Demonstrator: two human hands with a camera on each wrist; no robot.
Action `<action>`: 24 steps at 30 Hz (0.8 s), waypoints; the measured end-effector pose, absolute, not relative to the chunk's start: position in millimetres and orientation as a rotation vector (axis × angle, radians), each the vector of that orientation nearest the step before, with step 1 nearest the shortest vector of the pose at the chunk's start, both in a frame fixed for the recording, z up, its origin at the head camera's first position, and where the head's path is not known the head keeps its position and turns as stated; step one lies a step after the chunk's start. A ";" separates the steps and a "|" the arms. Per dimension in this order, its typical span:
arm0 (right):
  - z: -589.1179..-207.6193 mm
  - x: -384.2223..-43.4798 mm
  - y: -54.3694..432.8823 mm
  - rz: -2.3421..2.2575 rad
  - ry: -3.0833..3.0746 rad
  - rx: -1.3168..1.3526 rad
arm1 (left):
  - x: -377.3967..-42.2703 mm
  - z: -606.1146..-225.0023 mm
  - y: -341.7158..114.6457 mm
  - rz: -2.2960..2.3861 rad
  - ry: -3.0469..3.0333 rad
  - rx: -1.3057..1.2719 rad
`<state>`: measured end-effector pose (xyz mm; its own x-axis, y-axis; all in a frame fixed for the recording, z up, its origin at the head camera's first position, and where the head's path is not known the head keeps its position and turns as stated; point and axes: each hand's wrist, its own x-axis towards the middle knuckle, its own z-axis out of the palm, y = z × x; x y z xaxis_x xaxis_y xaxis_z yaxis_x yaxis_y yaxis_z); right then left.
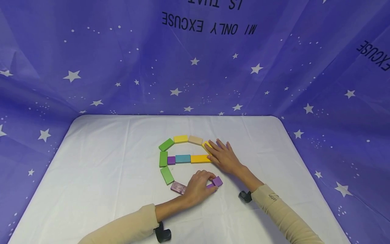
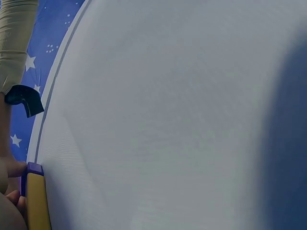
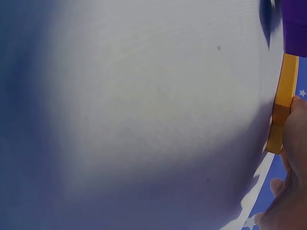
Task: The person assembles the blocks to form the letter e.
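Several coloured blocks form a curved outline with a bar across its middle in the head view. At the outline's lower right, my left hand [image 1: 199,188] pinches a purple block [image 1: 217,181] between thumb and fingers. That hand partly covers the bottom row, where a marbled purple block [image 1: 178,187] shows beside it. My right hand [image 1: 226,158] lies with fingers spread and fairly straight, fingertips touching a yellow block [image 1: 207,145] and the end of a long orange-yellow block [image 1: 200,159]. In the left wrist view, a yellow block [image 2: 37,201] sits beside the purple one.
Green blocks [image 1: 163,159] make the outline's left side; a yellow block [image 1: 181,139] and a tan block [image 1: 195,140] make its top. A small purple block [image 1: 171,160] and a blue block [image 1: 182,159] continue the bar. White cloth [image 1: 100,169] covers the table, before a starry purple curtain [image 1: 146,67].
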<state>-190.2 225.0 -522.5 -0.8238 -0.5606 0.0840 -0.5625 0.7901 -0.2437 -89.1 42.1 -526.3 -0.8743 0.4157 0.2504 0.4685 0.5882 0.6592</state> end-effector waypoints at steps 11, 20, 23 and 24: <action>-519.1 -189.7 224.0 0.385 -2.959 0.931 | -88.6 -524.6 44.6 -1.108 -2.794 -0.773; -517.2 -188.9 224.3 0.402 -2.983 0.917 | -89.6 -522.5 46.7 -1.059 -2.849 -0.773; -517.7 -189.2 224.3 0.402 -2.977 0.921 | -89.9 -521.0 47.3 -1.032 -2.865 -0.774; -518.0 -189.4 224.4 0.399 -2.975 0.923 | -89.9 -520.7 47.4 -1.018 -2.871 -0.776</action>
<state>-189.4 224.4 -518.0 -0.8273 -0.5566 0.0761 -0.5570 0.7950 -0.2404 -89.9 47.4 -520.7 -0.8780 0.4517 0.1587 0.4508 0.6683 0.5918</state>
